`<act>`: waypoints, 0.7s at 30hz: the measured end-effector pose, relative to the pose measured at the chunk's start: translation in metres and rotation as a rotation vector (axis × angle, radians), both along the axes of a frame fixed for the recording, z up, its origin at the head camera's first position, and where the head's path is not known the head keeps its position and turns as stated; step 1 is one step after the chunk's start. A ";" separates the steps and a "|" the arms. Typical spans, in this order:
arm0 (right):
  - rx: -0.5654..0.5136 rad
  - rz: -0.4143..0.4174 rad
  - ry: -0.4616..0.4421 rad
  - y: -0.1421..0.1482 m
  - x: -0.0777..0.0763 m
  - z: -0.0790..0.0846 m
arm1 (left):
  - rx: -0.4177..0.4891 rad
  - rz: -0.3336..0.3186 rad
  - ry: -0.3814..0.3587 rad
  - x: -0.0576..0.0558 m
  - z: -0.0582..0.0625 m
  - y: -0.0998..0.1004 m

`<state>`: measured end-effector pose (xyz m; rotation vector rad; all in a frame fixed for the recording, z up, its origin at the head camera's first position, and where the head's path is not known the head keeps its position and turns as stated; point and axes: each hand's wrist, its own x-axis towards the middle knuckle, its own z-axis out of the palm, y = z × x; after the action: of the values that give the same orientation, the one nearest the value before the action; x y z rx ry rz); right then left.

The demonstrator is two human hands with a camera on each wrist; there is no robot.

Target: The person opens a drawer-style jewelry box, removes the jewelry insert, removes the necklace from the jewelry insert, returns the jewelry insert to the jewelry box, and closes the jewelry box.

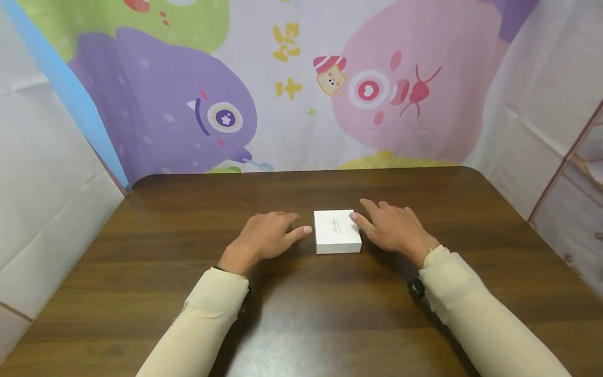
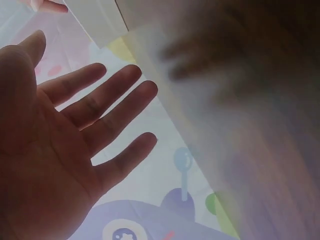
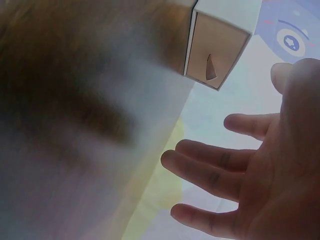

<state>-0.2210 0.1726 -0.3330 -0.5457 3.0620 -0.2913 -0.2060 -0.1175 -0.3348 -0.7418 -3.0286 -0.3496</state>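
A small white box (image 1: 332, 242) with faint gold lettering lies flat on the brown wooden table (image 1: 292, 298). Just left of it, the left hand (image 1: 265, 236) hovers with fingers spread, thumb tip pointing at the box's left edge. On the other side the right hand (image 1: 394, 228) is spread too; its thumb overlaps the box's upper right corner in the head view. Neither hand holds anything. The right wrist view shows the box's (image 3: 227, 17) end face in a tan tone, with a small pull tab (image 3: 210, 69) on it. Palms of both hands face inward.
Behind the table's far edge hangs a printed cloth (image 1: 292, 131) with purple and pink cartoon figures. Pale sheets (image 1: 47, 173) enclose the left and right sides. A dark band (image 1: 416, 288) sits at the right wrist.
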 end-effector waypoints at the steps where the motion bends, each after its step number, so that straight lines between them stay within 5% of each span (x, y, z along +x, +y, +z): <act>1: 0.001 -0.001 0.001 0.000 0.000 -0.001 | 0.005 -0.001 0.010 0.001 0.000 0.001; 21: -0.036 0.005 0.026 -0.005 0.006 -0.008 | 0.035 -0.020 0.107 0.003 -0.006 0.011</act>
<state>-0.2148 0.1672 -0.3406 -0.5625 3.0857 -0.3432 -0.2025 -0.1061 -0.3408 -0.7635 -2.9093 -0.3500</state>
